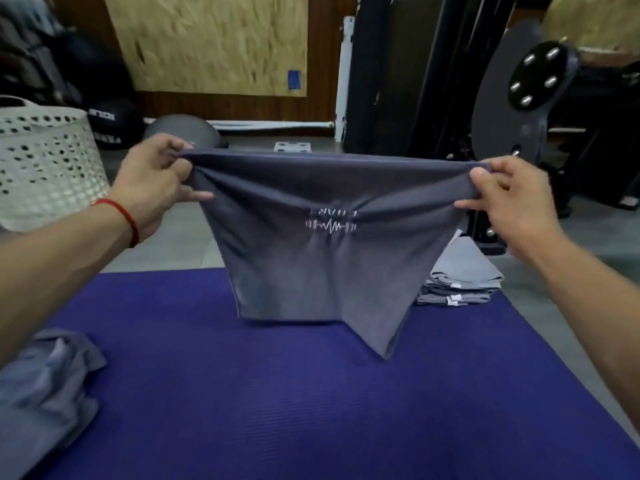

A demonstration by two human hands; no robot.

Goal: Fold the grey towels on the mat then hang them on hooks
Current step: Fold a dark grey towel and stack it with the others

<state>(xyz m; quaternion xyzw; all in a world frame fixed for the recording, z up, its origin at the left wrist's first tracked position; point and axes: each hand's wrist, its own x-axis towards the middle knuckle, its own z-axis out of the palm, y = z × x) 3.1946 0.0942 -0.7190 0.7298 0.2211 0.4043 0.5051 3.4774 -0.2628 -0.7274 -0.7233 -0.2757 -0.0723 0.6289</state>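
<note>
A grey towel [311, 265] with a small white logo hangs stretched in the air above the purple mat [277, 393]. My left hand [156, 181] pinches its upper left corner and my right hand [512, 195] pinches its upper right corner. The towel looks doubled over, and one lower corner droops to a point near the mat. A stack of folded grey towels [460, 275] sits at the mat's far right edge. Loose crumpled grey towels [45, 386] lie on the mat's left side.
A white perforated laundry basket [45, 161] stands on the floor at the left. Black gym machinery [519, 98] rises behind the mat at the right. A grey dome-shaped ball [183, 131] and dark bags lie by the wooden back wall.
</note>
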